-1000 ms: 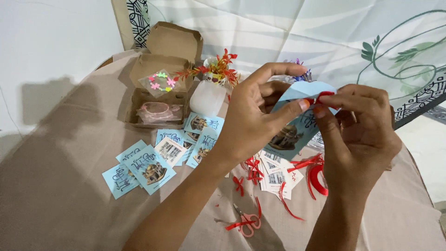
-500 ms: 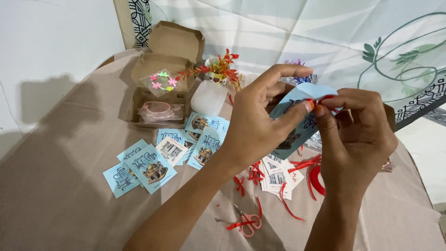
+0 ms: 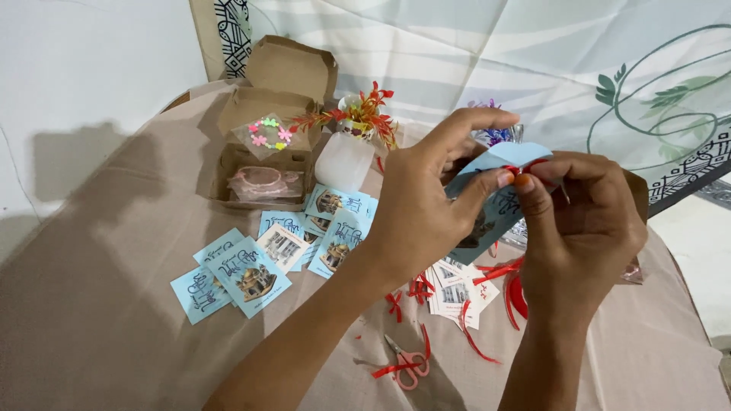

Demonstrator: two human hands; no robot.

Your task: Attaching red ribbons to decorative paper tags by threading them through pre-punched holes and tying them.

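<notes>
My left hand [image 3: 426,205] and my right hand [image 3: 582,228] are raised together above the table, both pinching a light blue card [image 3: 499,202] with a thin red ribbon [image 3: 521,166] at its top edge. The fingertips of both hands meet at the ribbon. Below the hands, on the beige tablecloth [image 3: 114,304], lie more blue picture cards [image 3: 247,274], white cards [image 3: 457,293], red ribbon scraps [image 3: 495,312] and small pink-handled scissors [image 3: 407,365].
An open brown cardboard box [image 3: 263,144] holding small packets sits at the back left. Beside it stands a white pot with red and green artificial leaves [image 3: 354,125]. A patterned cloth [image 3: 533,61] hangs behind, a white wall to the left.
Both hands have kept working the ribbon at the card's top edge and have shifted slightly lower and right. The things on the table have not moved.
</notes>
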